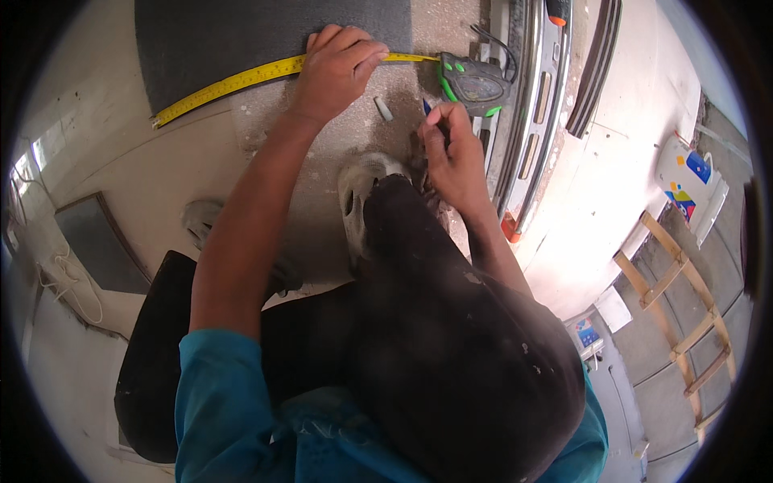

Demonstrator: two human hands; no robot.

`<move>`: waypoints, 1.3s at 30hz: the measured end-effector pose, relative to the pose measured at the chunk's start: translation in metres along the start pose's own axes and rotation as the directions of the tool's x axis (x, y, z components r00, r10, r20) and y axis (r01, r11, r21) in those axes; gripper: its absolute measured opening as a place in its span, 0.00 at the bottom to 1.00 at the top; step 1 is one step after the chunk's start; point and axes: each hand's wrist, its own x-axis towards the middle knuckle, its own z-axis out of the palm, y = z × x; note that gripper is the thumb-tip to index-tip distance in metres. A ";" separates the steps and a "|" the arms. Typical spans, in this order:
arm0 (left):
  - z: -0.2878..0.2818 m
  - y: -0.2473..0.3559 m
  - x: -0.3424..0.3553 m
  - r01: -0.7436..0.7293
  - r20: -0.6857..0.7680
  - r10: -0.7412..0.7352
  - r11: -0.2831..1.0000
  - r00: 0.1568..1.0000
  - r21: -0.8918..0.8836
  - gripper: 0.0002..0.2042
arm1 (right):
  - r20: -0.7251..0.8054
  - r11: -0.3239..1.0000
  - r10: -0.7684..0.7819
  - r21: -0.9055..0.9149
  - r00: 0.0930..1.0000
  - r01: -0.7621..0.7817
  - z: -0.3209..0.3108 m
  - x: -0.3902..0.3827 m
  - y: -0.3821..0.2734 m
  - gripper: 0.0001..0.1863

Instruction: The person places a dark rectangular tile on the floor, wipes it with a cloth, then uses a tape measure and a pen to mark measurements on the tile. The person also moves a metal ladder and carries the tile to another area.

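My left hand presses down on a yellow tape measure blade stretched across the dusty floor and the edge of a dark grey tile. The tape's black and green case lies at the right end of the blade. My right hand is closed on a blue pen or pencil, its tip near the floor just below the blade. A small white cylinder lies between my hands. I am crouching, with my dark-trousered knee and a dusty shoe under my arms.
A long metal level or rail with orange ends runs beside the tape case. A second dusty shoe is at left. A wooden ladder and a white package lie at right. White cable coils at far left.
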 end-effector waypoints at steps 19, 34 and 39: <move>-0.005 0.004 0.001 0.056 0.081 -0.056 0.998 0.995 -0.003 0.07 | -0.388 0.809 -0.523 0.053 0.759 0.585 -0.068 0.041 -0.004 0.13; -0.006 0.003 0.000 0.038 0.076 -0.037 0.999 0.996 -0.011 0.07 | 0.125 0.432 -0.465 -0.832 0.877 0.348 -0.041 0.055 0.001 0.29; -0.005 0.001 -0.003 0.049 0.084 -0.049 0.999 0.995 0.000 0.07 | 0.079 0.422 -0.473 -0.854 0.877 0.305 -0.043 0.051 -0.003 0.28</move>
